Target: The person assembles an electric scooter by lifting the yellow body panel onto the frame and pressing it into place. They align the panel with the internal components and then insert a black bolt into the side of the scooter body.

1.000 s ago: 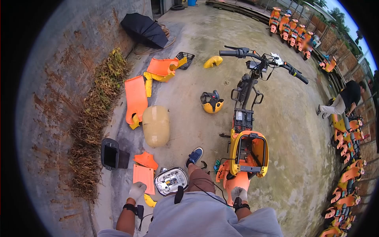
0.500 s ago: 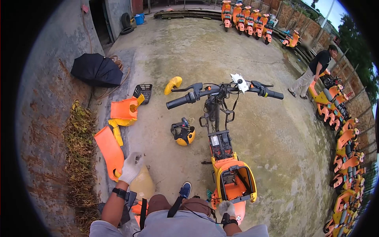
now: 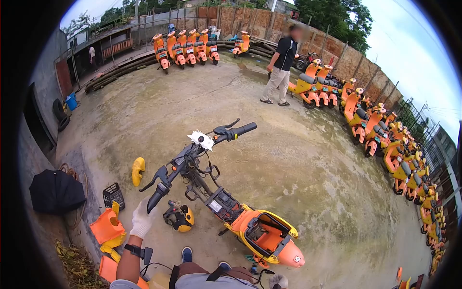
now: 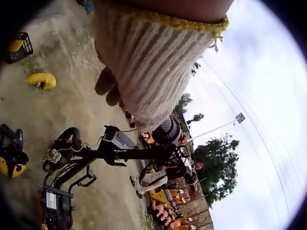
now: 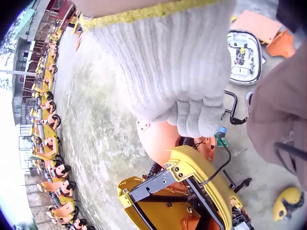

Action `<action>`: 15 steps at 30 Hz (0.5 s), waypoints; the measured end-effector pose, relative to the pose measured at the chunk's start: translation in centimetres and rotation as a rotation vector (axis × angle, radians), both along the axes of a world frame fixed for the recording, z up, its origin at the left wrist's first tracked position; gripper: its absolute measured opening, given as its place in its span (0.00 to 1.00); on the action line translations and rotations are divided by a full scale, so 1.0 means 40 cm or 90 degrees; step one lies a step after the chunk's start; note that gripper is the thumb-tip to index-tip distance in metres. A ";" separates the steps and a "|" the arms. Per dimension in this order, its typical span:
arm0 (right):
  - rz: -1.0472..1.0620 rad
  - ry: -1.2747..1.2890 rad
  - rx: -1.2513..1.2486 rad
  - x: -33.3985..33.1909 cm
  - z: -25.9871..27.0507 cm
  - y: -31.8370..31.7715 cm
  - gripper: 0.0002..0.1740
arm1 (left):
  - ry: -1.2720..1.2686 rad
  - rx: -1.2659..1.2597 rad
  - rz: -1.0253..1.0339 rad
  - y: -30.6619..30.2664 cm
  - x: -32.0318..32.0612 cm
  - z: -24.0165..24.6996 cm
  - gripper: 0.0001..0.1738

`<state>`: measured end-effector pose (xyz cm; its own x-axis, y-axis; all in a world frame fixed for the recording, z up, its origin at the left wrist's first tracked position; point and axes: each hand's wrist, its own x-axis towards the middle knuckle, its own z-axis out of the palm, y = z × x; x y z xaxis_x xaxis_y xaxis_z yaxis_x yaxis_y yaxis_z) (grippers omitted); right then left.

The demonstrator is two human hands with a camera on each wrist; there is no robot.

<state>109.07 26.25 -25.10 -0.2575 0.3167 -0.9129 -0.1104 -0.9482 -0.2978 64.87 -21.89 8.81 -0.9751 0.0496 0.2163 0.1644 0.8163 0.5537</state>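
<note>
My left hand [image 3: 143,217], in its knitted glove, is up against the left handlebar grip [image 3: 157,197], just beside the brake lever [image 3: 151,181]. I can't tell whether my fingers wrap the rubber or only rest on it; the glove hides too much. My right hand [image 5: 196,115] is down near the scooter's orange tail [image 3: 290,254], its fingers loosely curled and, as far as I can see, holding nothing.

The scooter [image 3: 243,219] stands on the concrete [image 3: 288,192] in front of me, its front frame bare, a ragged white piece [image 3: 201,139] at the middle of the bars. The yellow-and-black helmet [image 3: 186,221] lies on the ground just beside the frame, with the curved yellow part [image 3: 138,169] and the black crate [image 3: 113,196] beyond my left hand, and orange panels [image 3: 103,226] nearer that forearm.

What worries me is balance. If I pulled on that one grip without steadying the rear, the bars could swing round and the whole machine could lean over — towards my shoes [image 3: 186,254] if it came my way. A careless squeeze might also catch the lever instead of the grip. At the back, a black cable [image 5: 229,155] loops out beside the yellow rim [image 5: 211,179]; if I moved the right hand carelessly it could snag there and tug a connection. And should the scooter roll or tip, the helmet is near enough to be knocked.
</note>
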 end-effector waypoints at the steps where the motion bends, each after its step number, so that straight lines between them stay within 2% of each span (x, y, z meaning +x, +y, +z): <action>1: 0.003 -0.006 0.030 0.008 0.008 -0.031 0.11 | -0.065 0.032 -0.009 -0.005 -0.012 0.012 0.31; 3: 0.054 -0.005 0.117 0.027 0.028 -0.116 0.13 | -0.040 0.021 -0.073 -0.036 -0.033 0.015 0.30; 5: 0.215 -0.016 0.315 0.068 0.043 -0.230 0.14 | -0.039 0.032 -0.125 -0.071 -0.062 0.032 0.29; 7: 0.281 -0.058 0.447 0.083 0.051 -0.348 0.16 | -0.066 0.070 -0.164 -0.101 -0.087 0.057 0.29; 8: 0.241 -0.074 0.460 0.084 -0.031 -0.376 0.15 | -0.067 0.090 -0.181 -0.116 -0.103 0.069 0.29; 11: 0.029 -0.039 0.391 0.037 -0.071 -0.452 0.16 | -0.105 0.099 -0.197 -0.165 -0.160 0.082 0.29; 14: 0.060 0.044 0.313 0.001 0.090 -0.526 0.18 | -0.173 0.140 -0.216 -0.197 -0.202 0.080 0.29; 15: 0.117 0.054 0.386 0.020 0.076 -0.546 0.17 | -0.164 0.136 -0.233 -0.202 -0.207 0.074 0.29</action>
<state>109.86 4.39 -22.07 -0.4205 0.7140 -0.5598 -0.0082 -0.6200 -0.7846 56.59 -29.99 11.78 -0.9252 0.3792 0.0126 0.2544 0.5952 0.7623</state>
